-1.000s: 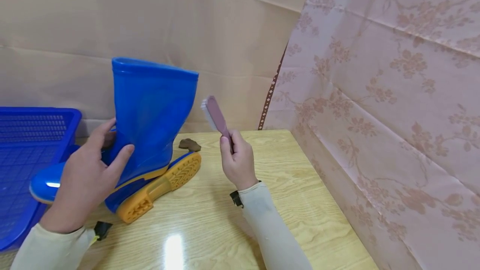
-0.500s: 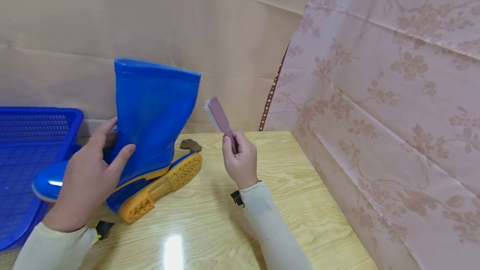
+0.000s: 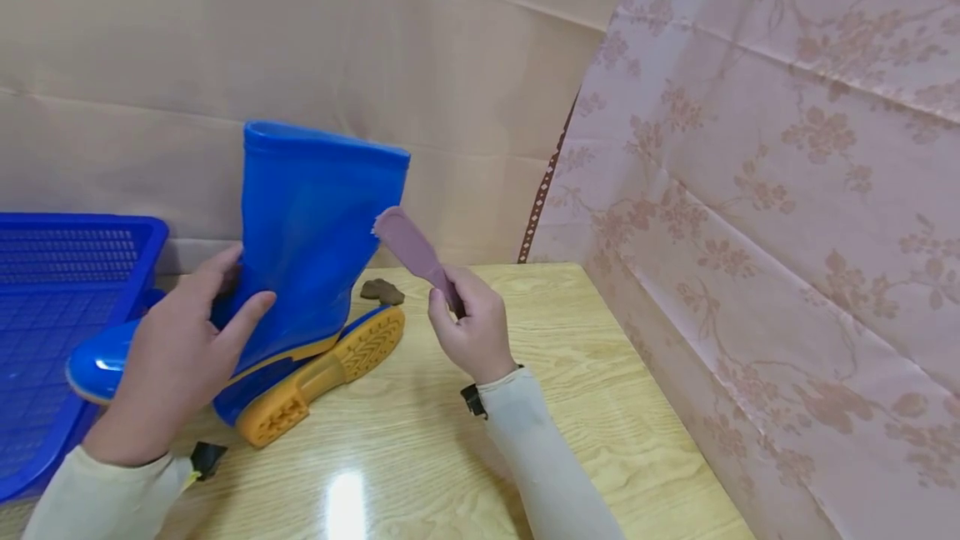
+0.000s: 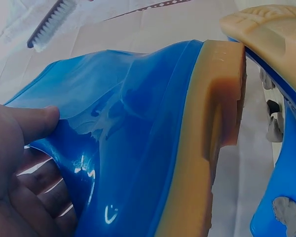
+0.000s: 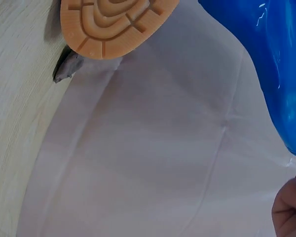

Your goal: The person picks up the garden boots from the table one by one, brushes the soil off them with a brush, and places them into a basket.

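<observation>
The main change of the last second is in the brush [image 3: 411, 247]. Half a second ago it stood a little to the right of the boot [image 3: 307, 223], with its bristles seen from the side; now it has swung leftward, and in the head view its tip overlaps the edge of the boot's upper part. More of the flat back of the brush shows now, so the bristles are turned toward the boot. The boot itself has also shifted slightly to the right, so the two have come nearer from both sides. For the work in hand, I judge that this brings the brush into position at the shaft. Whether the bristles touch it, I cannot say surely, because the back of the brush hides them and the left wrist view seems to leave a gap.

The right hand [image 3: 474, 327] grips the brush by its handle, with the thumb along it. The left hand [image 3: 180, 348] grasps the boot, the thumb on the near side of the shaft and the fingers behind it. The boot is held nearly upright, its toe pointing left to the basket [image 3: 153, 236].

The other boot [image 3: 371, 346] has not moved: it lies on its side on the table [image 3: 585, 407], its yellow sole showing. Some brown lumps [image 3: 382, 291] lie just behind it, also unchanged.
</observation>
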Tool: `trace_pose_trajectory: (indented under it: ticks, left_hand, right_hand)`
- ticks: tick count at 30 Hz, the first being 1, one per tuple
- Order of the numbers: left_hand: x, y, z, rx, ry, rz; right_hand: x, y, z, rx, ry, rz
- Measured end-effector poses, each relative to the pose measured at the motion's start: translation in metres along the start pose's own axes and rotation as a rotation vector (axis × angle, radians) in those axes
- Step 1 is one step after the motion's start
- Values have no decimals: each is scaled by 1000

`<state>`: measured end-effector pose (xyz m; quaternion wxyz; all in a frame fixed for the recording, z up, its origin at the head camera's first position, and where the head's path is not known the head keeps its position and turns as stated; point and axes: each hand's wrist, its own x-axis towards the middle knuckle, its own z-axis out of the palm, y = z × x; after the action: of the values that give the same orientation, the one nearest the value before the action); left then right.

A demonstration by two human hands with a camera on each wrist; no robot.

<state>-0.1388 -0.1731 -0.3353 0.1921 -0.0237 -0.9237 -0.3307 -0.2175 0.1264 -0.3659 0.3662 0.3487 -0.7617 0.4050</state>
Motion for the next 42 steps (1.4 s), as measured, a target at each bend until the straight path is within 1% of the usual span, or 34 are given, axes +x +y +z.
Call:
trace_pose_trajectory:
  ticks: [3,7,9,14,16,19,22,26,29,32,35,40,42]
  left_hand:
    - [-1,3,0,0,17,24]
    - [-1,7,1,-6,22,32]
    - [-1,9,1,-11,18,32]
    - [-1,13,3,-24,7,43]
    - [-2,14,3,-33,-5,52]
    - [-4,14,4,-43,-30,65]
    - [-5,14,4,-46,-48,60]
    - [-5,12,2,-42,-68,24]
    - [-3,10,-1,-41,-66,-8]
    - [-2,5,-3,-58,-37,-28]
    - [-4,0,-3,-92,13,-26]
    - [-9,1,0,-144,125,16]
    - [-11,3,1,-172,177,20]
  right_hand:
    - [0,-1,-2,11,-11,-11]
    - [-4,-1,-6,19,6,16]
    - [-6,0,-7,20,42,30]
    - [-8,1,-9,24,162,48]
    - [-8,1,-10,30,183,55]
    - [-7,1,-10,32,184,61]
    - [-8,1,-10,32,172,68]
    - [-7,0,-11,17,158,71]
    - [-6,0,-10,1,147,74]
    - [-3,-1,-10,-11,139,80]
    - [1,-2,-11,-9,140,85]
    - [4,-1,-12,4,145,89]
    - [5,-2,-13,7,145,94]
